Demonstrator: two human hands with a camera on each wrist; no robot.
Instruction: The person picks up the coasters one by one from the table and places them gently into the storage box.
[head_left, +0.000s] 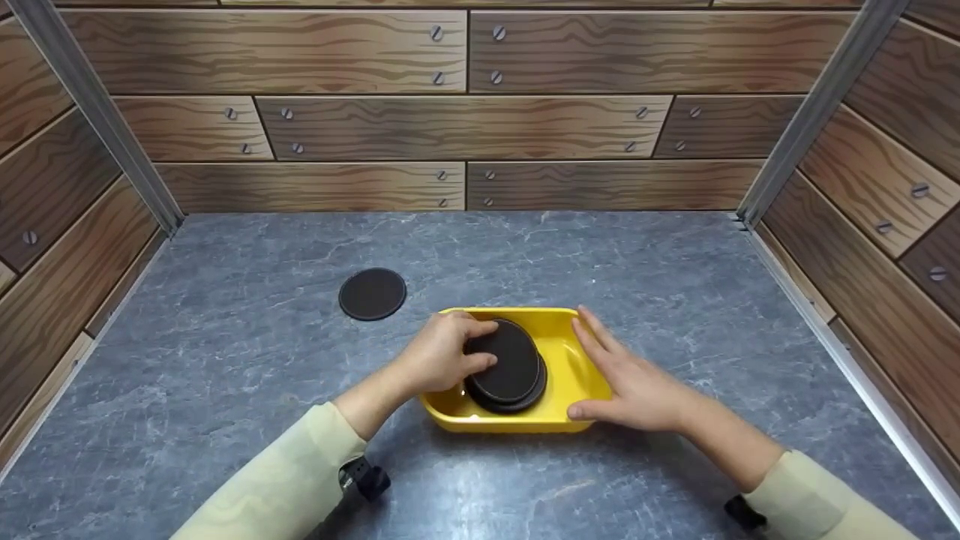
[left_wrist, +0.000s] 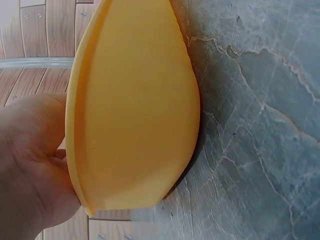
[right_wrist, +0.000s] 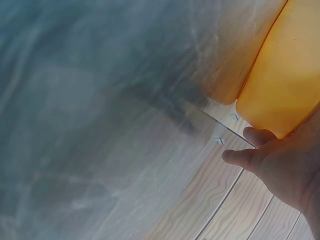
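A yellow plastic tray (head_left: 559, 360) stands on the table, with round black coasters in its left half. My left hand (head_left: 442, 352) reaches over the tray's left rim and pinches the uppermost black coaster (head_left: 508, 364) by its left side. That coaster lies tilted and overlaps another black coaster (head_left: 517, 409) beneath it. My right hand (head_left: 637, 386) rests at the tray's right end, its fingers straight along the rim and the thumb spread toward the front corner. In the left wrist view the tray's outer wall (left_wrist: 140, 110) hides the left fingertips and the coasters.
A single black coaster (head_left: 373, 293) lies flat on the grey marbled table (head_left: 247, 360), behind and left of the tray. Wood-patterned walls (head_left: 465, 127) enclose the table at the back and on both sides, with metal strips (head_left: 825, 105) at the corners.
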